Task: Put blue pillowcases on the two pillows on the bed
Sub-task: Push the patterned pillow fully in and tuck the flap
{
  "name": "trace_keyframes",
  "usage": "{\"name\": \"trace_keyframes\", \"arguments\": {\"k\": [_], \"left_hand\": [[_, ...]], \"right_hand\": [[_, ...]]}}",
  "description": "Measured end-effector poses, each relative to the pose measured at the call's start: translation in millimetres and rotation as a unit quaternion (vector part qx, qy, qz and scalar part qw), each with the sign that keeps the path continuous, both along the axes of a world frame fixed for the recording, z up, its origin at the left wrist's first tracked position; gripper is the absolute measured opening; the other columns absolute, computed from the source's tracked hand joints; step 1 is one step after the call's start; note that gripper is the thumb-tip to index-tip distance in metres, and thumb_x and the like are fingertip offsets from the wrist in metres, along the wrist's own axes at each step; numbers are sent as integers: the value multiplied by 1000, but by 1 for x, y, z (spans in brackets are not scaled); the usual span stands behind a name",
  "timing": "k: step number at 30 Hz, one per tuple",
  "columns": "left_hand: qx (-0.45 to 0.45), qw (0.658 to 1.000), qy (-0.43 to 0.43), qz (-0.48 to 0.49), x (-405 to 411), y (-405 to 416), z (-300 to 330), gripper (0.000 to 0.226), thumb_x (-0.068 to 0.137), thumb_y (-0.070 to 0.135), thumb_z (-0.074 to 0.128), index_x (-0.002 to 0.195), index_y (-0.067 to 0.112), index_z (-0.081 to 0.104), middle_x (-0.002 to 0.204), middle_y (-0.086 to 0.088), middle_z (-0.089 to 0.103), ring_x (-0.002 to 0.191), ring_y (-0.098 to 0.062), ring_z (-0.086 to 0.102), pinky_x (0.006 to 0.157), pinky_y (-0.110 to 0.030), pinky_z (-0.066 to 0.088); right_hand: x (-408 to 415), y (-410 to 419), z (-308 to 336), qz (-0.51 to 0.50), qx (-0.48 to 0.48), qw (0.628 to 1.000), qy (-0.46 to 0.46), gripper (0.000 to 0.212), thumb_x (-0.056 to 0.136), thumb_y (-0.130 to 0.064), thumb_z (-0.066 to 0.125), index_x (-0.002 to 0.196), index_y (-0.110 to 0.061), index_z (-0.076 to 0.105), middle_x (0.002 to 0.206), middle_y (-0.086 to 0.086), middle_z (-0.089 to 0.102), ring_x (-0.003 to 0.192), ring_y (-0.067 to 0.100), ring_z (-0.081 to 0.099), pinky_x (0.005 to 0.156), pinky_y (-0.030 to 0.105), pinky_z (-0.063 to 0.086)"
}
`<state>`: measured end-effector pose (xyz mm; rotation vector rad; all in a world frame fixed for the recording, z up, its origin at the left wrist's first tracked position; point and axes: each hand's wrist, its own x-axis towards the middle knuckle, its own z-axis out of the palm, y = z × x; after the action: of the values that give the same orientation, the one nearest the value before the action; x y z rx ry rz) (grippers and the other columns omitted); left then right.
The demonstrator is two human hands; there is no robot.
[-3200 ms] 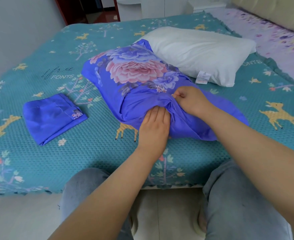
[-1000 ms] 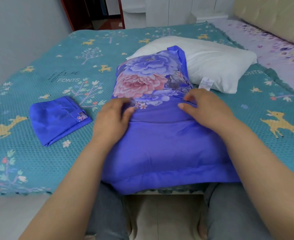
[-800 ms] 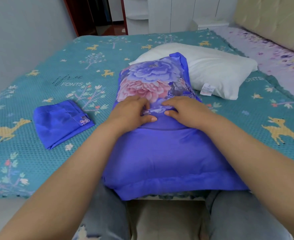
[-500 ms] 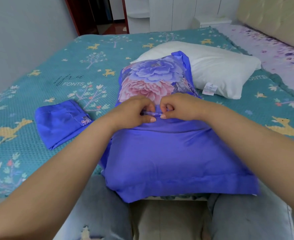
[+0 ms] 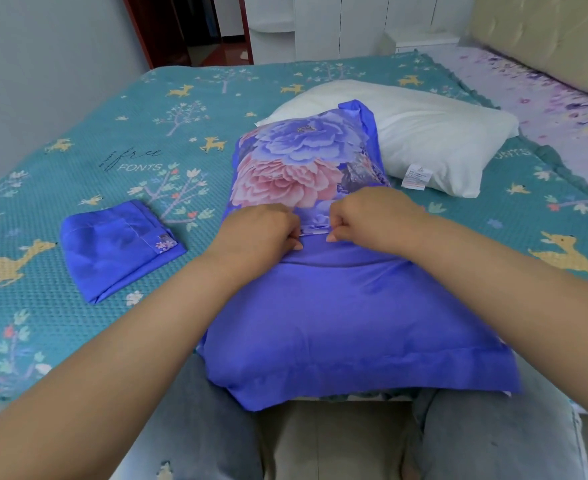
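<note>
Bed (image 5: 78, 140): two pillows, one cased (image 5: 320, 289), one bare (image 5: 434, 133); one folded pillowcase (image 5: 112, 251); both hands (image 5: 261, 230) (image 5: 375, 216) pinching case.

Bare forearms without sleeves, light grey-blue jeans (image 5: 493, 441) on both legs

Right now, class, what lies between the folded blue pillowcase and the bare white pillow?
In the head view, the pillow in the floral blue pillowcase lies between the folded blue pillowcase and the bare white pillow, with both hands pinching its opening.
</note>
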<state>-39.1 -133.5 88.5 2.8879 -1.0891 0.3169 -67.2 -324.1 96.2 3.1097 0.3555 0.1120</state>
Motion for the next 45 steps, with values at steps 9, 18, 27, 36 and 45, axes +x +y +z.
{"name": "trace_keyframes", "arguments": {"k": [9, 18, 27, 36, 45], "left_hand": [[45, 992, 107, 48, 13, 5, -19, 63, 94, 51, 40, 148, 23, 22, 159, 4, 5, 143, -17, 18, 112, -40, 29], [-30, 987, 159, -8, 30, 6, -2, 35, 78, 44, 69, 103, 25, 52, 93, 8, 48, 97, -20, 51, 82, -32, 41], [-17, 990, 127, -49, 65, -2, 6, 20, 87, 22, 59, 103, 9, 57, 118, -13, 53, 107, -30, 52, 80, -28, 37], [-67, 987, -51, 134, 99, -29, -28, 23, 92, 24, 43, 111, 11, 47, 106, -17, 61, 94, -38, 59, 63, -38, 38], [-69, 997, -43, 13, 63, -31, -32, 25, 85, 40, 57, 97, 18, 55, 107, -5, 60, 104, -29, 50, 83, -38, 36]], "right_hand": [[-9, -4, -28, -7, -9, 999, 42, 74, 91, -44, 53, 150, -29, 12, 154, -3, 20, 138, 23, 23, 109, 38, 31], [9, -18, 9, -24, 21, 983, 179, 57, 76, -51, 70, 119, -18, 51, 115, -1, 54, 109, 24, 53, 79, 29, 38], [45, -26, 14, 31, 95, 994, 52, 29, 88, -37, 60, 73, -20, 43, 74, -4, 46, 79, 25, 49, 66, 33, 34], [58, -19, -10, -35, 103, 994, -21, 36, 94, -36, 50, 117, -8, 52, 122, 12, 57, 110, 30, 52, 75, 29, 32], [68, -42, -47, -229, 231, 940, -102, 36, 95, -35, 45, 105, -1, 53, 105, 25, 61, 98, 42, 58, 70, 39, 40]]}}
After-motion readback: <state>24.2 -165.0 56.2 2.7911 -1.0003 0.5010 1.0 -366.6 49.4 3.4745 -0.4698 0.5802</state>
